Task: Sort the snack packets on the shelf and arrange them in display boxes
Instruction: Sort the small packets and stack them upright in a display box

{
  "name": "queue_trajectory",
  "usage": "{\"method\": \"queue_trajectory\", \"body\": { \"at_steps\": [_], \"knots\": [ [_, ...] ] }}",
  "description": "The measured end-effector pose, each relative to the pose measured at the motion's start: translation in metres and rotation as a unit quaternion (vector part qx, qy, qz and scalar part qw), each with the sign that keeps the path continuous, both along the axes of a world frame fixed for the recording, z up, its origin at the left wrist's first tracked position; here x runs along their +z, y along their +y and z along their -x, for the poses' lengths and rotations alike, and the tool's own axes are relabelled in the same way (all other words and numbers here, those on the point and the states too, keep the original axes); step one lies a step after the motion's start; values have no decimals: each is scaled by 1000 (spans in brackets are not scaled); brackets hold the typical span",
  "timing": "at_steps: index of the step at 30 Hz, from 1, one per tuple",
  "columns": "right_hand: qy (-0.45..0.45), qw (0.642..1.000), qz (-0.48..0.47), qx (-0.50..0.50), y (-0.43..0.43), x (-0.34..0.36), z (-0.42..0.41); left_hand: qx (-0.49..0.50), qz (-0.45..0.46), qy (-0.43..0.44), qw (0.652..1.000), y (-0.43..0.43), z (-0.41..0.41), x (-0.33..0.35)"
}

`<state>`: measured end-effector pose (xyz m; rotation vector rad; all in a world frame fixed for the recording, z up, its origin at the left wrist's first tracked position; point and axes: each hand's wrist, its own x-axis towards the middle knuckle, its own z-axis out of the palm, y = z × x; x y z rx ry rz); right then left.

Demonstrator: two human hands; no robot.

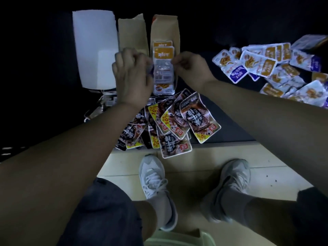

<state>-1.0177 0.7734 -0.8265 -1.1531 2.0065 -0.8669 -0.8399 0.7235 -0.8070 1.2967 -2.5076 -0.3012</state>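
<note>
A white-and-orange snack packet [163, 71] lies lengthwise at the mouth of a brown display box [166, 27], with another like it just behind. My left hand [132, 77] pinches its left edge with curled fingers. My right hand [190, 68] pinches its right edge. A heap of dark packets with yellow "10%" corners [174, 121] lies just in front of my hands on the dark shelf. Several white, orange and purple packets [276, 68] are scattered at the right.
A second brown box [132, 31] and a white box [95, 48] stand left of the first one. The shelf edge [230, 141] meets a pale tiled floor where my shoes [154, 183] stand. A green stool [179, 238] shows at the bottom.
</note>
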Motion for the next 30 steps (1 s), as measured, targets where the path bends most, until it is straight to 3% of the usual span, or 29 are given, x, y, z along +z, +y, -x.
{"method": "queue_trajectory", "body": {
  "at_steps": [3, 8, 12, 15, 23, 26, 30],
  "knots": [
    [28, 998, -53, -13, 40, -12, 49, -95, -2, 5, 996, 16, 41, -5],
    [97, 985, -130, -59, 111, -33, 117, -227, -81, -34, 970, 47, 112, -34],
    [193, 968, -152, -43, 150, -51, 162, -228, -173, -190, 939, 64, 165, -59],
    [227, 956, -188, 3, 163, -67, 187, -217, -198, -225, 929, 63, 194, -74],
    [279, 937, -203, 46, 160, -93, 212, -232, -174, -209, 934, 45, 249, -94],
    [308, 936, -166, 36, 161, -90, 218, -244, -142, -208, 936, 50, 252, -101],
    [311, 946, -87, 23, 158, -93, 226, -266, -70, -141, 951, 57, 244, -106]
  ]
}}
